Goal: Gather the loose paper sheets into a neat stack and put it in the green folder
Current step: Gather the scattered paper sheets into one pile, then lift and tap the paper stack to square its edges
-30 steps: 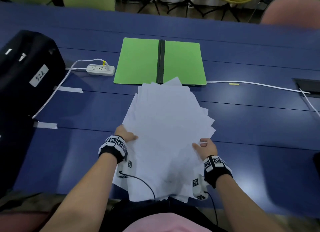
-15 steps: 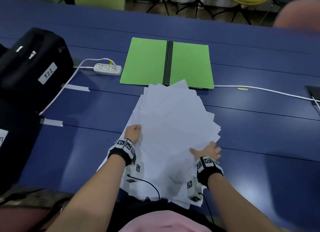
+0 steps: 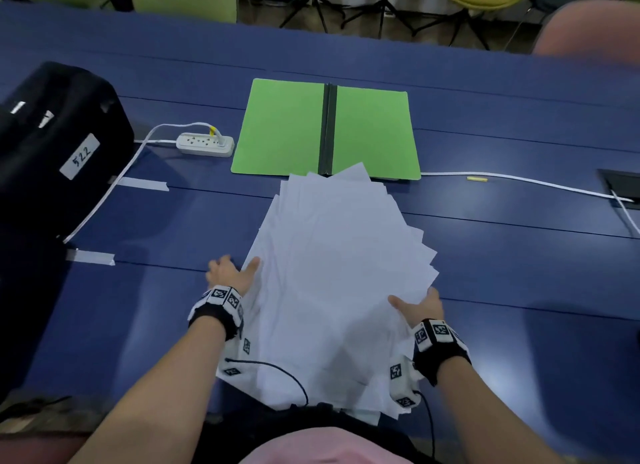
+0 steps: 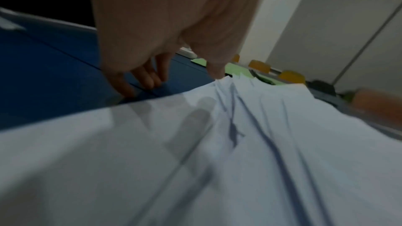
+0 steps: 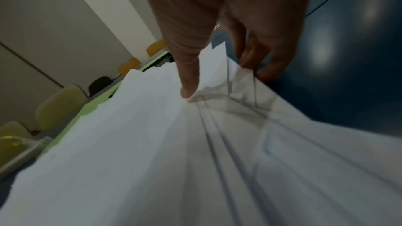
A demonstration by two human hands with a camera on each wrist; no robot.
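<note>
A fanned pile of white paper sheets [image 3: 341, 273] lies on the blue table, its near end hanging over the front edge. The green folder [image 3: 284, 131] lies open and flat just behind it, and the pile's far corners overlap the folder's near edge. My left hand [image 3: 233, 268] is at the pile's left edge, fingers [image 4: 139, 82] spread on the table and thumb tip touching the paper [image 4: 217, 143]. My right hand [image 3: 414, 299] holds the right edge, with the thumb on top of the paper [image 5: 152, 143] and the fingers [image 5: 261, 64] curled at the edge.
A black case [image 3: 59, 145] labelled 522 stands at the left. Between it and the folder are a white power strip [image 3: 205, 144] and tape strips [image 3: 142, 183]. A white cable [image 3: 519, 183] runs right to a table socket [image 3: 620, 186]. Chairs stand beyond the far edge.
My left hand slid off the top of the pile out to its left edge. My right hand shifted outward to the right edge. The pile stays fanned.
</note>
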